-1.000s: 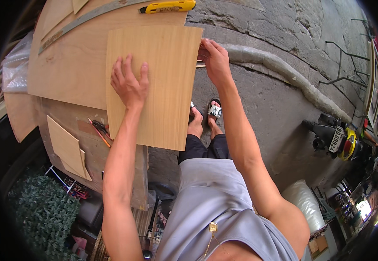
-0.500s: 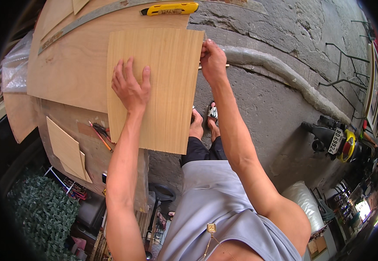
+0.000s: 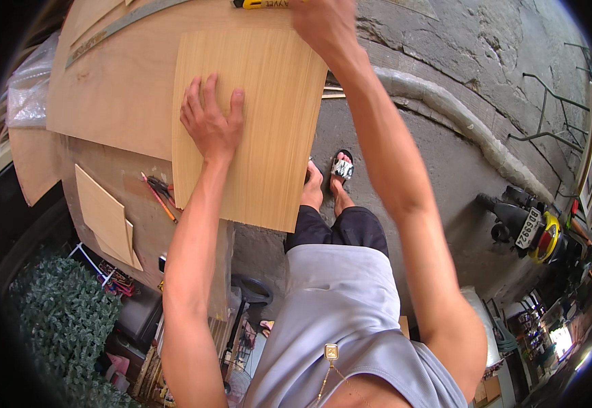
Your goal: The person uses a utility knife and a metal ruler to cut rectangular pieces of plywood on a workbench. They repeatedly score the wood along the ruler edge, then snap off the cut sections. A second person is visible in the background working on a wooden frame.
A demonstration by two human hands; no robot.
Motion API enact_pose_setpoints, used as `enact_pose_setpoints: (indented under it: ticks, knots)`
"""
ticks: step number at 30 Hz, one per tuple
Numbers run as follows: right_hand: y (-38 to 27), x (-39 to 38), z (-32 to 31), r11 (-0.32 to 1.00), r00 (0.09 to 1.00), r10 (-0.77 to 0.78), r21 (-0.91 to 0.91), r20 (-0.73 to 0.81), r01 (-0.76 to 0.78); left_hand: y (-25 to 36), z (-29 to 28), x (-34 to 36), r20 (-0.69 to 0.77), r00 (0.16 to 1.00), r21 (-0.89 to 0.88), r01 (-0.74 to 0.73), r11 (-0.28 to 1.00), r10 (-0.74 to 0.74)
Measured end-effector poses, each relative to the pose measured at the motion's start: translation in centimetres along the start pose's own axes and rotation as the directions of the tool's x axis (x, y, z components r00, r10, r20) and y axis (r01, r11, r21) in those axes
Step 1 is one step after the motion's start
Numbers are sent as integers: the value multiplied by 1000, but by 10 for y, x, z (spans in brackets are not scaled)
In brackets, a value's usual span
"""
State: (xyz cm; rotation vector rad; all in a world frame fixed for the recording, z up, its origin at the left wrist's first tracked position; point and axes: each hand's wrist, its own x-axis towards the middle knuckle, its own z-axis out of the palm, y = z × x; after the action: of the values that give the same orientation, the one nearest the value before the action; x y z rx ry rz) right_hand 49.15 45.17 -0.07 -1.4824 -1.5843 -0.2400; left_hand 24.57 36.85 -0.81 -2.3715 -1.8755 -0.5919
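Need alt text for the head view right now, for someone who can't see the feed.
Seen from above, the left hand lies flat on a pale wood veneer sheet that rests on a larger plywood board and overhangs its near edge. The right hand reaches to the sheet's far corner, beside a yellow utility knife. Red pencils lie on the workbench left of the sheet.

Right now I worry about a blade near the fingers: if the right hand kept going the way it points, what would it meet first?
Probably the yellow utility knife: the right hand reaches toward the top edge of the light wood panel, and the knife lies just beside it. Depth is unclear.
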Motion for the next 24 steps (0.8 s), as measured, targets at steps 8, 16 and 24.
enact_pose_setpoints:
  ticks: [8, 16, 24]
  knots:
    - [4, 22, 15, 997, 947, 67, -51, 316, -53, 7, 1, 5, 13, 1000, 16, -25, 1000, 25]
    - [-22, -89, -89, 113, 594, 727, 793, 344, -598, -1, 2, 0, 10, 1000, 20, -2, 1000, 2]
    - [-76, -239, -75, -560, 292, 568, 622, 769, -547, -6, 3, 2, 18, 999, 20, -28, 999, 28]
